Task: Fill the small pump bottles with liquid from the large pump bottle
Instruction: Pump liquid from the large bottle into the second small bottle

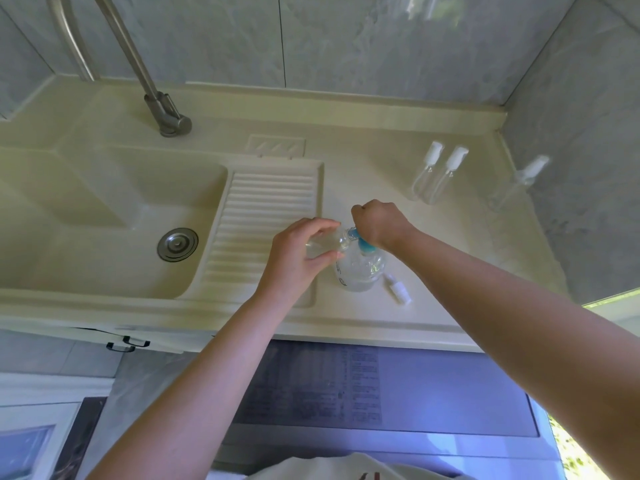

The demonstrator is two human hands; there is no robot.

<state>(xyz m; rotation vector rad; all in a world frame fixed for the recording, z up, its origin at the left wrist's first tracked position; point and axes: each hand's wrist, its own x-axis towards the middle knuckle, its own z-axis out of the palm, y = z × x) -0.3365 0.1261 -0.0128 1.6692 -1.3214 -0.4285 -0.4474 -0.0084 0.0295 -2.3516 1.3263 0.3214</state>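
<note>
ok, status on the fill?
Left hand holds small bottle at nozzle. Right hand presses large pump bottle. Loose cap beside it, nothing blocking.

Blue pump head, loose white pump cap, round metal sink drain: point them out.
Blue pump head [364,244], head view, its collar.
Loose white pump cap [401,294], head view, its body.
Round metal sink drain [177,244], head view, its centre.

Cream sink [104,202] with drain [177,244]; steel faucet [166,116] behind.

A home laundry nook: cream sink [104,202] with moulded washboard [266,216], faucet [166,116], tiled walls [346,39].
</note>
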